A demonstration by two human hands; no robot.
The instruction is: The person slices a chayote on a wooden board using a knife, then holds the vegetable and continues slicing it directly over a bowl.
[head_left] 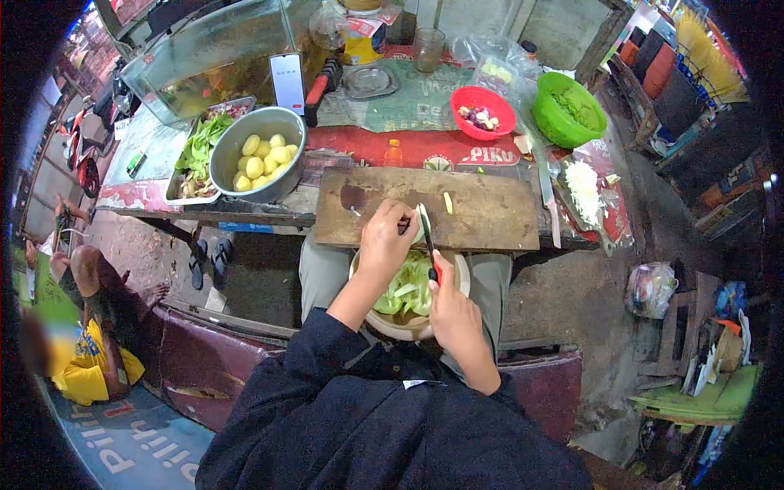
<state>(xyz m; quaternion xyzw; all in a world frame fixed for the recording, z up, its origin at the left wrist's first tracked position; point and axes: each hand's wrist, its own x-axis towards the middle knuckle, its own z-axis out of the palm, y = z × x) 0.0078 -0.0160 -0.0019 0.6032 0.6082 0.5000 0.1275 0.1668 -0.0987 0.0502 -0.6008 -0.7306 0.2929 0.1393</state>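
Over the near edge of the wooden cutting board (490,208), my right hand (455,314) is closed round the handle of a knife (434,263), its dark blade pointing away from me. My left hand (385,245) is closed, fingertips pinching a pale green vegetable piece (420,222) against the blade's left side; the fingers partly hide it. A thin pale green strip (448,203) lies on the board. Below both hands, a cream bowl (464,282) sits between my legs, holding pale green vegetable pieces (402,296).
On the table stand a grey pot (219,167) of peeled potatoes (260,163), a tray of leafy greens (204,147), a phone (287,83), a red bowl (500,131) and a green bowl (563,135). A second knife (549,192) lies beside white shreds (582,189). Another person (90,351) sits at left.
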